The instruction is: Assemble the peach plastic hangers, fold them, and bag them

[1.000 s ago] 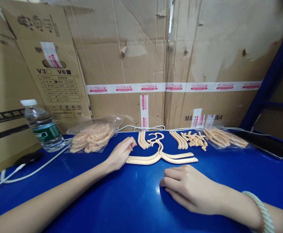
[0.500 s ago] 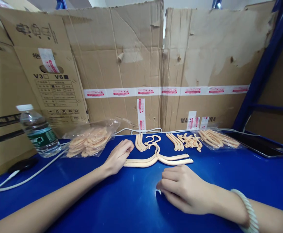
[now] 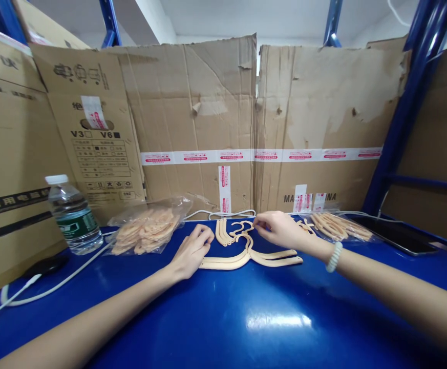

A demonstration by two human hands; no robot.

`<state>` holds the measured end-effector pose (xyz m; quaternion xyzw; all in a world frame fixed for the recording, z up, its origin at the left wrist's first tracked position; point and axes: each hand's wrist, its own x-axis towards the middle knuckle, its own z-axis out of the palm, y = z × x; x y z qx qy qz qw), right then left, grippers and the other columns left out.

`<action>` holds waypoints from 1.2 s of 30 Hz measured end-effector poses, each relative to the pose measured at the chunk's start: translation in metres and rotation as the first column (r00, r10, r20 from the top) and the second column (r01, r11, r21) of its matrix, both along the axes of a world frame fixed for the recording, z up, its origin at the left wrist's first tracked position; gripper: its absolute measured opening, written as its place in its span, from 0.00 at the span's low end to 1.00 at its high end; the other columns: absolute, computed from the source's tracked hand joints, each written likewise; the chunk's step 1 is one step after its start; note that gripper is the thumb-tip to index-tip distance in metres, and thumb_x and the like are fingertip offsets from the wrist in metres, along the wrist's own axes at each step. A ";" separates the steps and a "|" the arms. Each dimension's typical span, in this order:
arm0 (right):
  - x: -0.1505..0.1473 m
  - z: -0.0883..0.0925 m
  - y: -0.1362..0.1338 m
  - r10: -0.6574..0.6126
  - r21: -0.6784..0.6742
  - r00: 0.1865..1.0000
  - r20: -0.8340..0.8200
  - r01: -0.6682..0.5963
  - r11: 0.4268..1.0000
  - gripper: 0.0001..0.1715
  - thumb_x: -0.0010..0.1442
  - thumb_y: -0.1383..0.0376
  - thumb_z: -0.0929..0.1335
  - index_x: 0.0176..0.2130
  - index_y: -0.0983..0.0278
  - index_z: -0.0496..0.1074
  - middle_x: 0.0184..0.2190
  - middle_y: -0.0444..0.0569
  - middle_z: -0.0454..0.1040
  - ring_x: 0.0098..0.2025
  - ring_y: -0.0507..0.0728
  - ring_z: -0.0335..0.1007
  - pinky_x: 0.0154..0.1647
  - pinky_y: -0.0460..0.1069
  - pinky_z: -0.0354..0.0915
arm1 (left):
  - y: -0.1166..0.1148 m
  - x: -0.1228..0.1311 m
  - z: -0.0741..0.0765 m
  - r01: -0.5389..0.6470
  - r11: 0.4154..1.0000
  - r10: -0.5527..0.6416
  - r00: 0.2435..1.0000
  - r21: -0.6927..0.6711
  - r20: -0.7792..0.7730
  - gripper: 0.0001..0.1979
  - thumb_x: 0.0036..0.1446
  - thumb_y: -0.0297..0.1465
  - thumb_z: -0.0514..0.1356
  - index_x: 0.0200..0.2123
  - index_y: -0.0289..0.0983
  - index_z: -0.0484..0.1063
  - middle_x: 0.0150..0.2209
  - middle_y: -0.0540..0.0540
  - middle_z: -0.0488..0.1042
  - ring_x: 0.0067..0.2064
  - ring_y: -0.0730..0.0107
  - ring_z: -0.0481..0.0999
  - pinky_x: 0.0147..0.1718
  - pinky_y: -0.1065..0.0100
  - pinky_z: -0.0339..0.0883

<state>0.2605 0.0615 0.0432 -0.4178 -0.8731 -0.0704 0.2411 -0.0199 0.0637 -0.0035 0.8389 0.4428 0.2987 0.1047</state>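
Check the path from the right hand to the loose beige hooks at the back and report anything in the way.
Nothing visible stands in the way: the right hand is just right of the loose hooks, and the beige hangers lie nearer the person. Contact is unclear.

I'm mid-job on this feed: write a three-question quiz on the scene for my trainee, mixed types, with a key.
1. Which is nearest the bare left hand?
A) the flat black device at far right
B) the beige, curved, hanger-shaped pieces
C) the blue metal post at right

2. True or false: the pale, ring-shaped bracelet is on the wrist of the bare right hand.

3. Fill in: the clear plastic bottle with a green label has a ____ cap.

Key: 1 B; 2 true; 3 white.
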 end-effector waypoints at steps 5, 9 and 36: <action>0.001 -0.007 0.048 0.014 -0.078 0.997 0.078 -0.008 0.997 0.14 0.53 0.76 0.67 0.38 0.65 0.76 0.32 0.49 0.77 0.33 0.56 0.72 0.33 0.46 0.61 | 0.003 -0.001 -0.001 -0.014 1.000 0.015 1.000 0.016 -0.015 0.04 0.57 0.28 0.48 0.32 0.40 0.61 0.40 0.47 0.65 0.42 0.60 0.67 0.43 0.57 0.61; -0.003 -0.016 0.062 0.110 -0.126 0.988 0.105 -0.097 0.987 0.15 0.53 0.77 0.69 0.40 0.63 0.77 0.39 0.50 0.77 0.40 0.57 0.73 0.39 0.46 0.64 | 0.008 -0.003 -0.005 0.066 0.997 -0.065 0.997 0.025 -0.040 0.14 0.57 0.24 0.48 0.44 0.41 0.68 0.51 0.45 0.69 0.54 0.58 0.65 0.55 0.53 0.57; 0.007 -0.026 -0.028 -0.141 -0.186 0.503 -0.853 -0.040 0.982 0.22 0.57 0.49 0.68 0.33 0.66 0.72 0.15 0.42 0.67 0.14 0.49 0.59 0.15 0.44 0.53 | 0.021 -0.007 -0.015 0.013 0.997 -0.026 0.987 0.081 0.157 0.09 0.56 0.25 0.58 0.29 0.40 0.77 0.45 0.43 0.73 0.52 0.54 0.70 0.55 0.48 0.59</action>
